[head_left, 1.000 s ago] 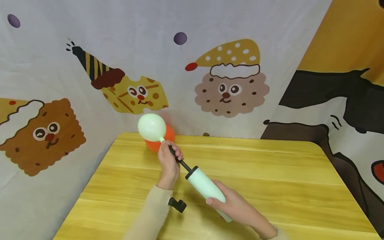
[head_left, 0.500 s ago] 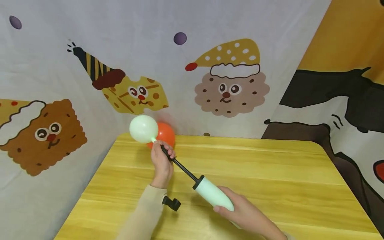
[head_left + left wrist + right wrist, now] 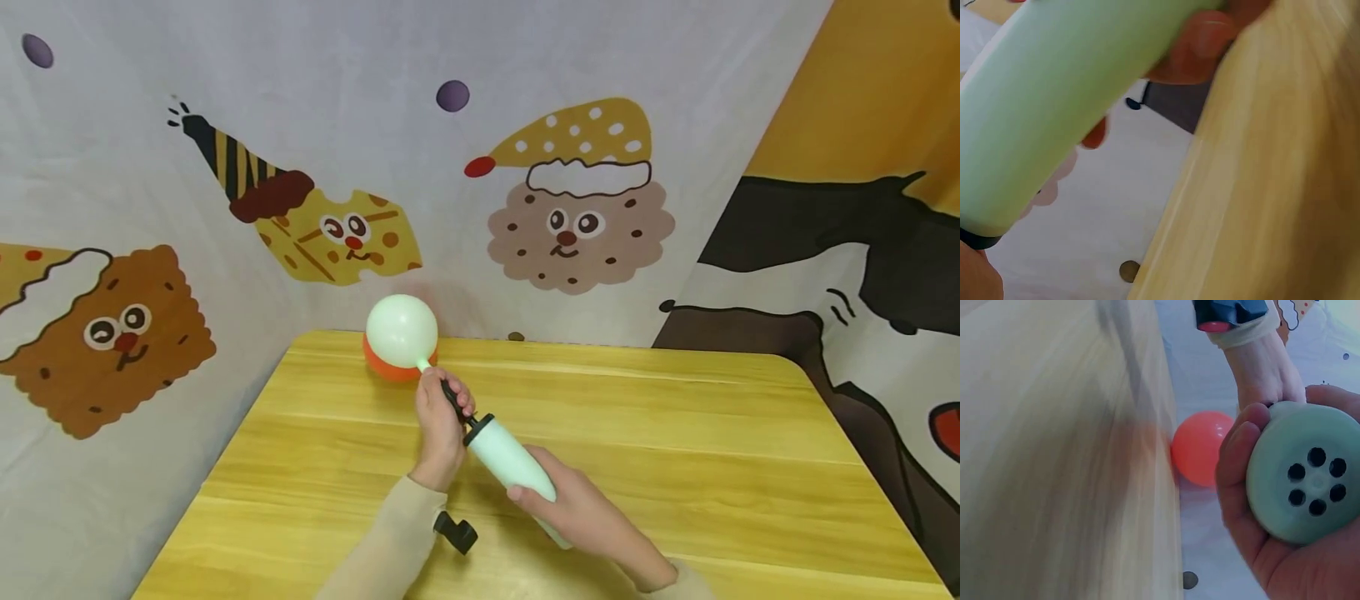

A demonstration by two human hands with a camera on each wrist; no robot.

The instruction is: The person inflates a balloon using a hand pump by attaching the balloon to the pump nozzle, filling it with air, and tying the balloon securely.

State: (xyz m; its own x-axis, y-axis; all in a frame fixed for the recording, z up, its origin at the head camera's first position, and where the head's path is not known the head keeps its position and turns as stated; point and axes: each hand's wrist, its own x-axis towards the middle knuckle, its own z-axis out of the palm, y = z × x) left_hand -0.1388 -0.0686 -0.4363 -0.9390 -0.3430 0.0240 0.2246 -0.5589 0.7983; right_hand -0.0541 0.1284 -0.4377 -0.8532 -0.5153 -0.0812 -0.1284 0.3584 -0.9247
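1. Gripping the black handle [image 3: 453, 397], the left hand [image 3: 441, 425] curls round it, thumb near the neck of the pale-green balloon [image 3: 402, 330]; the right hand [image 3: 581, 510] wraps the mint pump barrel [image 3: 512, 457], tilted above the table [image 3: 675, 425];
2. the right wrist view shows six round holes [image 3: 1317, 456] in the barrel's end; the head view hides these;
3. the balloon is smooth and round, partly hiding the orange sphere [image 3: 392, 370] there; the table is wood-grained.

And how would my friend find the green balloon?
Find the wooden table, then look toward its far left corner. Just beyond the person's left hand is the pale green balloon. It's the one in front, partly hiding the orange balloon.
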